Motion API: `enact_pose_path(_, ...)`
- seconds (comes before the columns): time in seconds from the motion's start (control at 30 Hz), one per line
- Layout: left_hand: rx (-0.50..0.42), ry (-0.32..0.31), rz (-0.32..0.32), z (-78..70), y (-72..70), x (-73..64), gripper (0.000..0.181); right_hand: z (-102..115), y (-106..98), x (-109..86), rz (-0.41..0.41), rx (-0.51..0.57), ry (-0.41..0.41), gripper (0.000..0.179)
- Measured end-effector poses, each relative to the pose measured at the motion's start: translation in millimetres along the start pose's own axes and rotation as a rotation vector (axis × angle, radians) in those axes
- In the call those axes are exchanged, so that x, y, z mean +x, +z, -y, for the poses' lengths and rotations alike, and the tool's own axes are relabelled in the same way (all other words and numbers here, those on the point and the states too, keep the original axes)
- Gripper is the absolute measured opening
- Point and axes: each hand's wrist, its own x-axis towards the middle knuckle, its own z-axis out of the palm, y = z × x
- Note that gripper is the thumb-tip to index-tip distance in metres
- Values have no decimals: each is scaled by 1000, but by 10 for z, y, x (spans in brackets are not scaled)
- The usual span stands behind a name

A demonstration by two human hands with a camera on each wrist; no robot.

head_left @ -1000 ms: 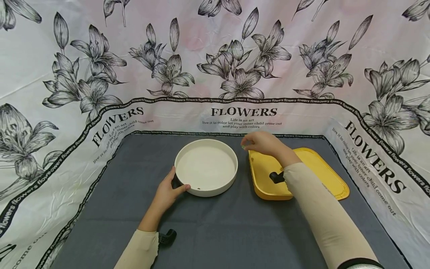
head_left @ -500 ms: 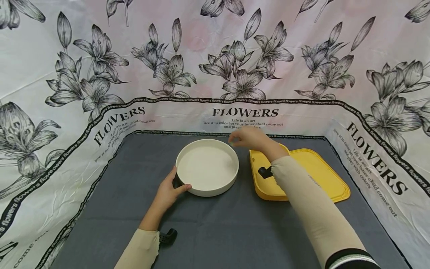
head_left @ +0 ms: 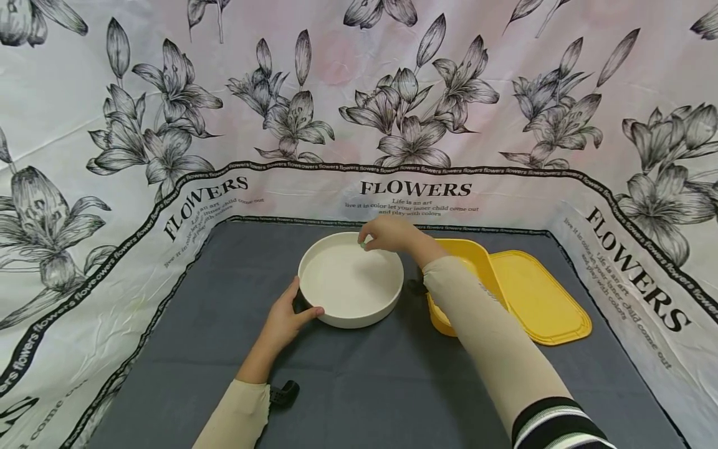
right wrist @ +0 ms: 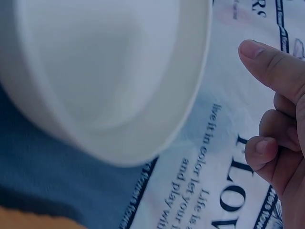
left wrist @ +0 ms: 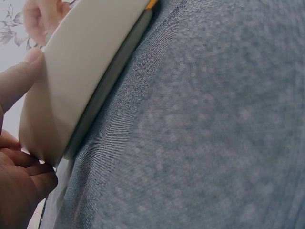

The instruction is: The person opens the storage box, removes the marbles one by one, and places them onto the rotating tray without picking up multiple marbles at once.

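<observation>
A round off-white dish (head_left: 348, 280) with a low wall sits mid-table. My left hand (head_left: 283, 324) grips its near left side, thumb at the rim; in the left wrist view the curled fingers (left wrist: 40, 179) are at the dish's lower edge. Over the dish's far rim, my right hand (head_left: 389, 236) pinches a tiny greenish piece (head_left: 363, 245) between thumb and fingertips. What the piece is, I cannot tell. From the right wrist, the thumb (right wrist: 267, 62) and curled fingers show beside the dish (right wrist: 138, 148), with the piece out of sight.
A yellow container (head_left: 440, 321) stands right of the dish, partly hidden by the right sleeve (head_left: 477, 324). Next to it lies a flat yellow lid (head_left: 546, 299). Grey cloth (head_left: 348, 386) covers the table, and a flower-printed sheet (head_left: 415, 196) rises behind.
My right hand has moved left from the yellow container to over the dish, carrying the greenish piece. A small brown speck inside the dish's near side is no longer seen. The left hand keeps its grip.
</observation>
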Motion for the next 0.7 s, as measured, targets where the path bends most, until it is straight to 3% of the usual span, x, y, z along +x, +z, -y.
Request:
enact_pose_path(0.33,-3,0,0,1,8,23,114,23,220,181,24,78,6,24)
enact_pose_path(0.7,0,-8,-2,-14,1,-5,113,42,383,301,43,81,30,30)
